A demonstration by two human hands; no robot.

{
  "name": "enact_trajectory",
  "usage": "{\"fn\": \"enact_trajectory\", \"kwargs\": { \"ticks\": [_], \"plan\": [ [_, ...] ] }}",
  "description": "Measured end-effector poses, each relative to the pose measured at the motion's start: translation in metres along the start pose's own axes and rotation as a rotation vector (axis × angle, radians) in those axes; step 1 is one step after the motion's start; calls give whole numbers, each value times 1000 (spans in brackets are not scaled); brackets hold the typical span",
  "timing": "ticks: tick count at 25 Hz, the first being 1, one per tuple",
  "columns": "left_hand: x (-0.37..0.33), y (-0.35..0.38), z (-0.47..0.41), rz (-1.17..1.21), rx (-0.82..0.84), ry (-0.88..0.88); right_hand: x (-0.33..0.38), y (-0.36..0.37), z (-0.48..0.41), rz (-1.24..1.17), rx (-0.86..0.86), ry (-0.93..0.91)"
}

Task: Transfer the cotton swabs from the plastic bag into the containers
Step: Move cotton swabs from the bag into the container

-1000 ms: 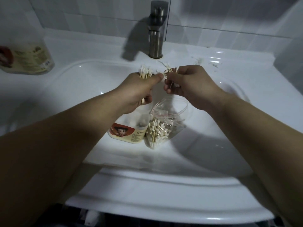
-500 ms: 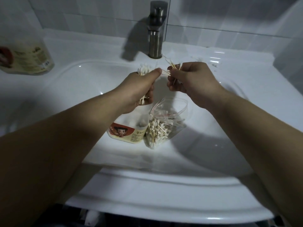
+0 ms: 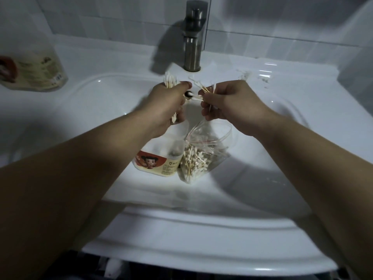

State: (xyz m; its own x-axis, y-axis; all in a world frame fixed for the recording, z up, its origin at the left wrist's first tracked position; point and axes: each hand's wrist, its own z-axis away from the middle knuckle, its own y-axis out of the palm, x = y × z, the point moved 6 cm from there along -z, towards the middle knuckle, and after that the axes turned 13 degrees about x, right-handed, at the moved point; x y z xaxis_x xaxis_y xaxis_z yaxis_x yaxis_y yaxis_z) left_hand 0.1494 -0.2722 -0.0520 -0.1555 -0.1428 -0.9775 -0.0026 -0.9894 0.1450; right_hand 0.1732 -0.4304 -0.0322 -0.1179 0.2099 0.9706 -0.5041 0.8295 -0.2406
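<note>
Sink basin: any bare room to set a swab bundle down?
Free: basin floor in front of the container and plastic bag; back ledge between the bottle and faucet. Crowded: basin centre, container and bag side by side under the left hand and right hand; loose swabs on the ledge right of the faucet.

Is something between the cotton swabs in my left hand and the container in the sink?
Nothing visible does. The left hand grips the swab bundle in open air above the container, which lies in the sink beside the plastic bag. The wrist hides part of the container, so its opening cannot be judged.
</note>
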Motion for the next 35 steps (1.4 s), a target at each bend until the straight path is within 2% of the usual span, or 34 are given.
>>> {"fn": "enact_trajectory", "kwargs": {
  "ticks": [4,13,19,22,25,29,35],
  "plan": [
    [2,2,0,-34,62,2,2,7,1,74,61,-4],
    [-1,-4,-2,-53,-20,94,0,13,2,72,144,57],
    [0,10,2,-43,76,96,5,14,4,40,147,27],
    [-2,6,0,53,67,129,0,15,3,59,174,69],
    [-5,-3,-2,64,-19,127,-4,13,4,122,167,102],
    [-6,-15,-5,107,-116,116,2,4,3,94,53,48],
    [3,-5,-6,-158,22,44,6,3,3,47,15,2]
  ]
}}
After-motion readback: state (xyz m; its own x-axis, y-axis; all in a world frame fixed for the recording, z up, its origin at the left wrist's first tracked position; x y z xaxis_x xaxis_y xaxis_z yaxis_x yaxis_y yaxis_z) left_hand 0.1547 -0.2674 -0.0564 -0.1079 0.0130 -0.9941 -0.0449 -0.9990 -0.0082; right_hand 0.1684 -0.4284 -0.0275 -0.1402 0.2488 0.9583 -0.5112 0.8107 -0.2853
